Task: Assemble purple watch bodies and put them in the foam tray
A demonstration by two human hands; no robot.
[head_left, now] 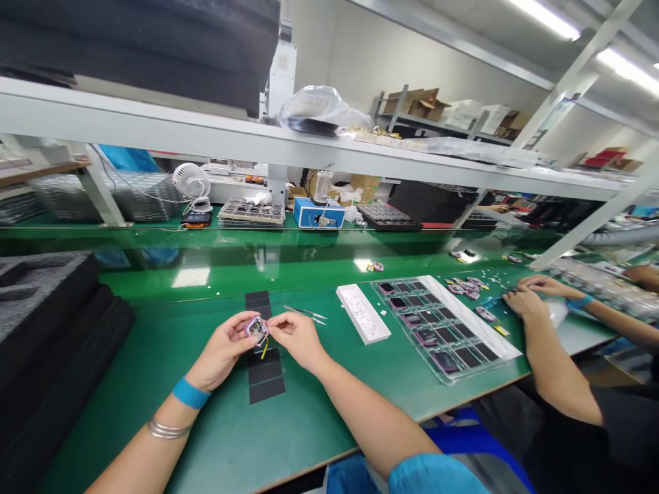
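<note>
My left hand (230, 345) holds a small purple-rimmed electronic device (256, 329) by its edge, its inner parts facing me. A yellow tab hangs from the device's lower side. The thumb and forefinger of my right hand (298, 338) are pinched together at its right edge; whatever lies between those fingertips is too small to make out. Beneath both hands runs a strip of black rectangular pieces (266, 390) on the green table. Metal tweezers (307, 314) lie just beyond my right hand.
To the right are a white box (363, 314) and a clear tray (437, 326) of dark screens and purple-rimmed devices. A co-worker's hands (530, 300) work beyond, near several loose devices (467, 288). Black foam blocks (51, 343) stand at left. A shelf (319, 152) spans the back.
</note>
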